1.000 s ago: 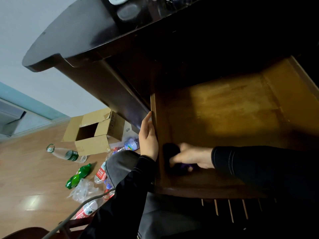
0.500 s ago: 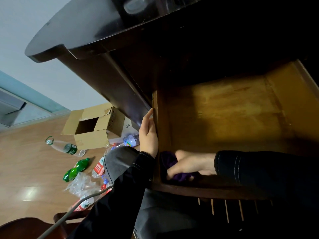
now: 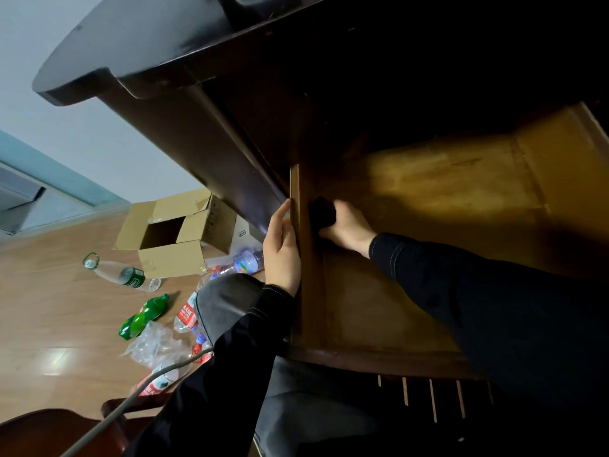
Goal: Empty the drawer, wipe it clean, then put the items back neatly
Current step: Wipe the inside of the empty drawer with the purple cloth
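The wooden drawer (image 3: 428, 199) is pulled out from under the dark desk, and its yellow-brown floor shows nothing lying on it. My right hand (image 3: 347, 227) is inside, gripping a dark purple cloth (image 3: 322, 211) pressed against the drawer's left inner wall, deep toward the back. My left hand (image 3: 281, 249) rests flat with straight fingers on the outside of the drawer's left side wall (image 3: 298, 258). Both arms wear black sleeves.
The dark desk top (image 3: 164, 37) overhangs the drawer. On the wooden floor to the left stand an open cardboard box (image 3: 174, 235), several plastic bottles including a green one (image 3: 143, 316), and crumpled plastic (image 3: 155, 344). A dark chair back (image 3: 49, 433) is at the bottom left.
My right hand has slid the cloth from the drawer's front left corner along the left wall toward the back. My left hand stays on the outer side wall.
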A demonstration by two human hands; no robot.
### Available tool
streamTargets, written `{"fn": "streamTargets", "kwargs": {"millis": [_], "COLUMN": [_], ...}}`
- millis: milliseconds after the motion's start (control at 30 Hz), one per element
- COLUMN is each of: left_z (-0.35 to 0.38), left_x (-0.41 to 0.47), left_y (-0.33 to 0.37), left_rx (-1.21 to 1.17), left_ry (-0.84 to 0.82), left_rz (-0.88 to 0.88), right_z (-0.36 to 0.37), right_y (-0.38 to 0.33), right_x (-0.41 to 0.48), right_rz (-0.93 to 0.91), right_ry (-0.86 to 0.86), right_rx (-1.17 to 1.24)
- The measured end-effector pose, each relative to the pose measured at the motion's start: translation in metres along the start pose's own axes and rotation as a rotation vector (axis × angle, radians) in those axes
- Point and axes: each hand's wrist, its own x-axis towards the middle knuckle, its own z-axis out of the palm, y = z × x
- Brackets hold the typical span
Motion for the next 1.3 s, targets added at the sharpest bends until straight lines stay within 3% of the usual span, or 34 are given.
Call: {"fn": "streamTargets", "kwargs": {"millis": [133, 300, 500, 633, 833, 1067, 1233, 1300], "left_z": [0.001, 0.001, 0.000, 0.000, 0.001, 0.000, 0.000, -0.001], "left_x": [0.000, 0.001, 0.000, 0.001, 0.000, 0.005, 0.005, 0.006], "left_y": [0.000, 0.001, -0.001, -0.002, 0.000, -0.009, -0.012, -0.009], "left_rx": [-0.024, -0.039, -0.035, -0.045, -0.035, -0.081, -0.074, 0.084], "left_ry": [0.001, -0.015, -0.022, -0.012, -0.003, -0.022, -0.077, -0.072], "left_rz": [0.007, 0.002, -0.002, -0.001, 0.020, 0.017, 0.028, 0.070], "right_z": [0.011, 0.037, 0.021, 0.013, 0.022, -0.007, -0.073, -0.116], "right_y": [0.012, 0.023, 0.008, 0.004, 0.008, -0.006, -0.020, -0.021], "right_x": [-0.038, -0.099, -0.117, -0.123, -0.122, -0.136, -0.132, -0.142], "right_rz": [0.004, 0.120, 0.135, 0.128, 0.192, 0.141, 0.081, 0.017], "right_ry": [-0.142, -0.479, -0.572, -0.557, -0.514, -0.578, -0.334, -0.250], "right_rx": [-0.038, -0.226, -0.125, 0.055, -0.072, 0.388, 0.563, 0.534]}}
